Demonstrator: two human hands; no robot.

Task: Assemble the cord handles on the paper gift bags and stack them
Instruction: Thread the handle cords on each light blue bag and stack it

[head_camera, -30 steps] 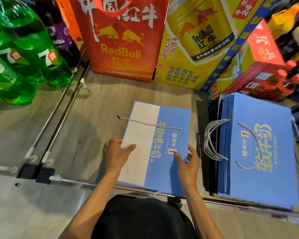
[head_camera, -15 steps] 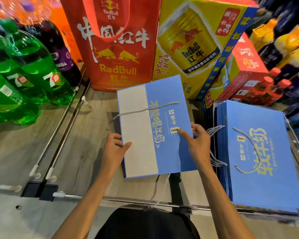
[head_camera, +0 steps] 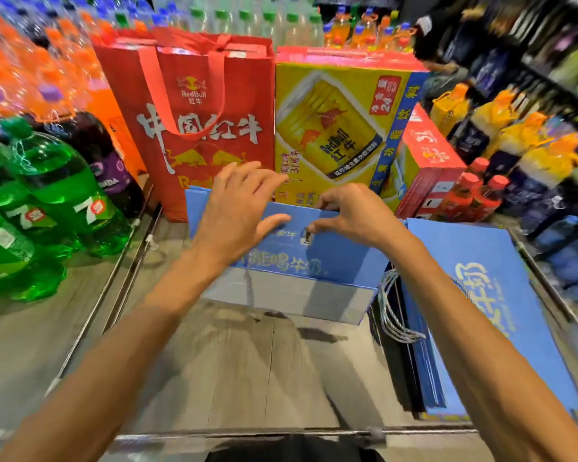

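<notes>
A flat blue and white paper gift bag point(head_camera: 331, 258) is held up off the wooden shelf, turned with its blue top edge away from me. My right hand point(head_camera: 351, 215) pinches the bag's top edge by a small hole. My left hand point(head_camera: 237, 208) lies over the bag's upper left part with fingers spread and fairly straight. A thin cord point(head_camera: 249, 288) hangs down the bag's front below my left wrist. To the right lies a stack of blue gift bags point(head_camera: 494, 295) with white cord handles point(head_camera: 391, 311) sticking out on its left side.
A red Red Bull bag point(head_camera: 194, 128) and a yellow Red Bull carton point(head_camera: 334, 128) stand right behind the held bag. Green soda bottles point(head_camera: 47, 201) stand at the left, small red bottles point(head_camera: 471, 195) at the right. A metal rail point(head_camera: 281, 435) runs along the wooden shelf point(head_camera: 247, 368) front edge.
The bag was lifted off the shelf and rotated, so its top edge now points away from me. My left hand moved from the bag's side onto its upper part. My view tilted up.
</notes>
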